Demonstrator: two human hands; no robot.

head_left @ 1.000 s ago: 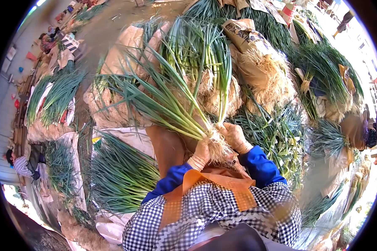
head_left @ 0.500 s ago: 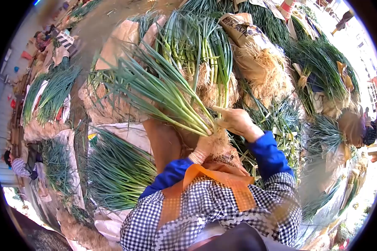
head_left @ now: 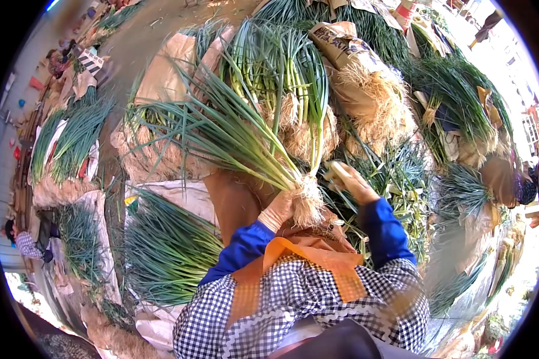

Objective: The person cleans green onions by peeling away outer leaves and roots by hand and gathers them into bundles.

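A bunch of green onions (head_left: 257, 143) slants up and to the left, long green leaves fanning out and pale stringy roots hanging at its lower end. My left hand (head_left: 280, 207) is closed around the white stalks just by the roots. To the right of the roots, apart from the bunch, is my right hand (head_left: 352, 182). Its fingers look drawn together in a pinch; what they hold, if anything, is too small to make out. Beyond the hands, more green onions (head_left: 305, 90) lie with their roots toward me.
Paper-wrapped onions (head_left: 371, 84) lie at the upper right. A pile of green onions (head_left: 167, 245) rests on pale sheeting at the left. Loose leaves (head_left: 404, 203) litter the right side. A person (head_left: 30, 242) is at the far left, another person (head_left: 524, 185) at the far right.
My right hand has moved off the base of the bunch to the right and slightly down. The bunch stays in my left hand, its roots now more exposed.
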